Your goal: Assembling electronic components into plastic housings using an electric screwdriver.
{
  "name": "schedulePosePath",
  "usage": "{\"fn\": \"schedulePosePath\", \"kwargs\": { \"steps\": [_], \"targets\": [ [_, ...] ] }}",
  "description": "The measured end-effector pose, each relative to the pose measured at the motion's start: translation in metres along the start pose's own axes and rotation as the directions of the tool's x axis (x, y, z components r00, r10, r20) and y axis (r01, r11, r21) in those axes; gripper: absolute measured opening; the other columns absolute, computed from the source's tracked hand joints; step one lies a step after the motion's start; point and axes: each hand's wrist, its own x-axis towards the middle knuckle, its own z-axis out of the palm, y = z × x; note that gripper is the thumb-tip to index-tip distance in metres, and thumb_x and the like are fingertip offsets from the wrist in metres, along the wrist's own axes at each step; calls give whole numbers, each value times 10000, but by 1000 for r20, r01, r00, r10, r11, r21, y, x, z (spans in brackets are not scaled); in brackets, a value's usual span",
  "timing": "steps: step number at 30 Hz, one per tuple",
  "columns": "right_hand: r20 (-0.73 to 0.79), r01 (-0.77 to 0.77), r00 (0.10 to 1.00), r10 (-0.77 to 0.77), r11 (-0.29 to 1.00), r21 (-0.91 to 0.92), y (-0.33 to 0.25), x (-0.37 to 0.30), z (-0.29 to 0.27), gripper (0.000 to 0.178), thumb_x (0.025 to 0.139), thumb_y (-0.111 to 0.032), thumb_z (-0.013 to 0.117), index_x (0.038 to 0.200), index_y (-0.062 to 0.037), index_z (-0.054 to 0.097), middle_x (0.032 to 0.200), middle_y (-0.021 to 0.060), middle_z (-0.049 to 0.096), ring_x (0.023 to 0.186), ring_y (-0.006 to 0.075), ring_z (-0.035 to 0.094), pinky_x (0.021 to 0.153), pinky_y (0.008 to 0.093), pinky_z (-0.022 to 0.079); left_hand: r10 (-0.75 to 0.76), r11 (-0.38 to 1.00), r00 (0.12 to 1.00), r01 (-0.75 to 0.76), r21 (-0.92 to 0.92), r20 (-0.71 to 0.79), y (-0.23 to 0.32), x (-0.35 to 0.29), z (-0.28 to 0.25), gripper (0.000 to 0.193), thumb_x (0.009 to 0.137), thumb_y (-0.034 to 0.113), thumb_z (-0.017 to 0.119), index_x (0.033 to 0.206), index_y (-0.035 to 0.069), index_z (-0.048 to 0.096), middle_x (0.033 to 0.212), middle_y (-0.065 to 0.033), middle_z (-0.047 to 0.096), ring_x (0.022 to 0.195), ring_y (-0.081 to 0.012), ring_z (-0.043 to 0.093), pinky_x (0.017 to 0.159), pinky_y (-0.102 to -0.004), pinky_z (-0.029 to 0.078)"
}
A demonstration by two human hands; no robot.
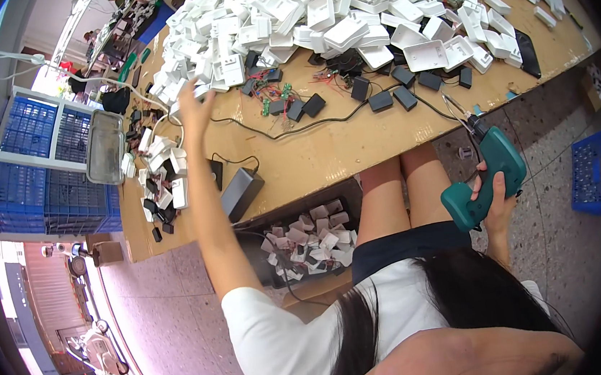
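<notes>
My right hand (498,201) is wrapped round the handle of a green pistol-grip power tool (500,157). Its black nose and thin metal tip point up toward the table's front edge; its exact kind is unclear. My left hand (197,111) reaches over the left part of the table with fingers apart, beside the white plastic housings (230,71). Whether its fingertips touch one is hard to see. Small black boxes (314,104) with thin red wires and green circuit boards (285,91) lie in front of the big white heap.
A black cable (274,138) crosses the cardboard-topped table (326,152). A grey power brick (242,193) sits near its front edge, below my left forearm. White and black parts (162,175) lie at the left. Underneath stands a bin of housings (309,241). Blue crates (592,174) flank the table.
</notes>
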Motion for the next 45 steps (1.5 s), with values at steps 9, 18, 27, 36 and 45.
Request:
{"fn": "schedulePosePath", "kwargs": {
  "steps": [9,18,27,36,45],
  "targets": [
    [-53,-2,999,2,1000,-2,9,56,-26,436,1063,-401,476,1165,11,573,836,78,592,627,122,560,573,258,469,-499,861,833,507,-34,-240,58,69,178,765,711,239,815,1351,42,445,1212,-301,589,1136,-469,576,985,-530,458],
    [-63,-62,996,61,998,-5,42,84,-40,422,1068,-382,485,1157,16,590,785,68,592,651,124,566,617,264,467,-448,225,818,493,-840,360,167,15,110,410,1032,374,501,1206,20,614,1025,-82,690,924,-193,691,858,-332,545],
    [50,-29,998,25,995,90,33,59,-37,397,1067,-347,504,1154,28,603,798,77,601,650,128,567,614,268,469,-253,778,952,308,-547,175,328,-162,145,232,1013,216,624,1065,-8,593,889,-191,590,807,-313,591,747,-409,463],
    [1,-39,999,39,998,45,31,47,-58,446,1053,-411,498,1137,17,588,857,83,600,630,118,558,575,257,466,-274,826,954,299,-478,123,324,-166,129,350,951,273,701,1179,21,619,1084,-146,608,1020,-334,547,928,-428,430],
    [31,-28,999,27,999,37,32,41,-63,454,1053,-419,494,1143,16,590,836,79,603,637,117,565,580,256,465,-253,955,966,258,-144,53,221,-102,124,192,892,131,715,1029,19,641,925,-151,688,850,-303,677,759,-421,514]
  ]
}}
